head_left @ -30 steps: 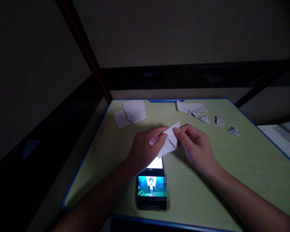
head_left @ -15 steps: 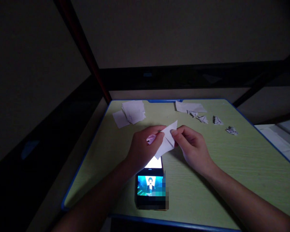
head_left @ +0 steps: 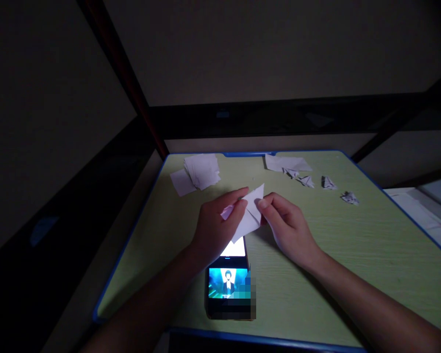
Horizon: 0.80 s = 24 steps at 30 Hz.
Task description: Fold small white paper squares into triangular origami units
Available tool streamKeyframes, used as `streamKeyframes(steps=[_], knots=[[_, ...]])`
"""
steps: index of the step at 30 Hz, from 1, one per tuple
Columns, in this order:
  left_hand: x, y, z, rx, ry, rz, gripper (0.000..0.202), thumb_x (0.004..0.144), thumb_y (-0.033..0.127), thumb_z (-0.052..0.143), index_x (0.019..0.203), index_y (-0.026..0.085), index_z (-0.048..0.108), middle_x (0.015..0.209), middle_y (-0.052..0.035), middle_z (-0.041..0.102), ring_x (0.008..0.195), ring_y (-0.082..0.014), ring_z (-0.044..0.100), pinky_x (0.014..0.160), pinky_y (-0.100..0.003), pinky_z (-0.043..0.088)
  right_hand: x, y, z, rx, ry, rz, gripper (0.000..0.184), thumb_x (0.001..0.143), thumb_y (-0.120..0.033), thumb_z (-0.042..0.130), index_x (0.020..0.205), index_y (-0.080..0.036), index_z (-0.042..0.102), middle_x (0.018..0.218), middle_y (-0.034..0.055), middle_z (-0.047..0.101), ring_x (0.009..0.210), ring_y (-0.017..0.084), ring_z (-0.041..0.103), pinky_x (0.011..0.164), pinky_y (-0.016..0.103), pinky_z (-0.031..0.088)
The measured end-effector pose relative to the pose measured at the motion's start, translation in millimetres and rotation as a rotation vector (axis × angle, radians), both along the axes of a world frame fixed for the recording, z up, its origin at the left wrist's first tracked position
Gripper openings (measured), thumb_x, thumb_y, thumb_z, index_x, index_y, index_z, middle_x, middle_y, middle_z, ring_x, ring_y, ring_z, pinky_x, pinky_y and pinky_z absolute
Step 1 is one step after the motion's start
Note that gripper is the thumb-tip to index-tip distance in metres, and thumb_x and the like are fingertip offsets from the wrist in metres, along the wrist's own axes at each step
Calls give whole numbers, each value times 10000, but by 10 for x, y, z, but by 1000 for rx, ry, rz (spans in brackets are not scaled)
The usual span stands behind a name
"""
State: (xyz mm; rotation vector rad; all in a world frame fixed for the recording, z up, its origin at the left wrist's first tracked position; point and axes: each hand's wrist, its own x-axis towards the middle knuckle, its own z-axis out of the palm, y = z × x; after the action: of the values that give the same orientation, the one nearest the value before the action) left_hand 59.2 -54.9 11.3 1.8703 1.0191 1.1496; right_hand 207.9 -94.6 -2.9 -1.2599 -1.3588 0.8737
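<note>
A folded piece of white paper [head_left: 250,215] is held up over the table, with a pointed corner at the top and a crease or slit across its face. My left hand [head_left: 217,223] pinches its left side between thumb and fingers. On the right edge, my right hand [head_left: 288,225] presses its thumb against the paper, its other fingers curled behind. Under the paper and my left hand lies a phone [head_left: 230,284] with a lit screen showing a cartoon figure; its upper part is partly covered.
The pale green table [head_left: 161,274] has a blue rim. A stack of white paper sheets [head_left: 202,171] lies at the back left. At the back right are a creased sheet [head_left: 288,163] and several small folded paper pieces [head_left: 329,183]. White items [head_left: 422,211] lie beyond the right edge.
The paper and both hands have shifted slightly left in view. My left fingers have lifted a little away from the paper's upper edge. The grip of both hands remains.
</note>
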Motion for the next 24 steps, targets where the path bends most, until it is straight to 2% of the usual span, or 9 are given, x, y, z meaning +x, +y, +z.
streamKeyframes(steps=[6, 11, 17, 24], knots=[[-3, 9, -16, -10, -10, -11, 240, 816, 183, 560, 1020, 174, 685, 950, -31, 727, 796, -126, 676, 719, -214, 547, 8, -12, -2, 24, -77, 28, 300, 893, -356, 483, 642, -191, 470, 573, -34, 453, 536, 105, 408, 490, 244, 319], [-5, 7, -18, -35, -30, -22, 246, 815, 197, 559, 1026, 181, 684, 911, -30, 733, 765, -128, 678, 656, -206, 550, 15, -1, -27, 48, -146, 5, 279, 907, -367, 454, 686, -198, 461, 591, -28, 478, 537, 112, 434, 499, 252, 332], [-12, 10, -46, -41, -57, 34, 224, 813, 219, 585, 1007, 217, 698, 932, -21, 731, 798, -134, 678, 699, -219, 553, 16, 2, -2, 45, -203, 47, 326, 920, -378, 428, 653, -193, 457, 571, -34, 463, 526, 102, 426, 505, 247, 331], [-9, 13, -23, -58, -113, 45, 208, 798, 207, 609, 984, 218, 702, 942, -18, 728, 821, -133, 676, 718, -227, 555, 3, -16, 16, 17, -159, 83, 330, 912, -397, 436, 654, -194, 468, 581, -21, 493, 528, 108, 440, 500, 251, 341]])
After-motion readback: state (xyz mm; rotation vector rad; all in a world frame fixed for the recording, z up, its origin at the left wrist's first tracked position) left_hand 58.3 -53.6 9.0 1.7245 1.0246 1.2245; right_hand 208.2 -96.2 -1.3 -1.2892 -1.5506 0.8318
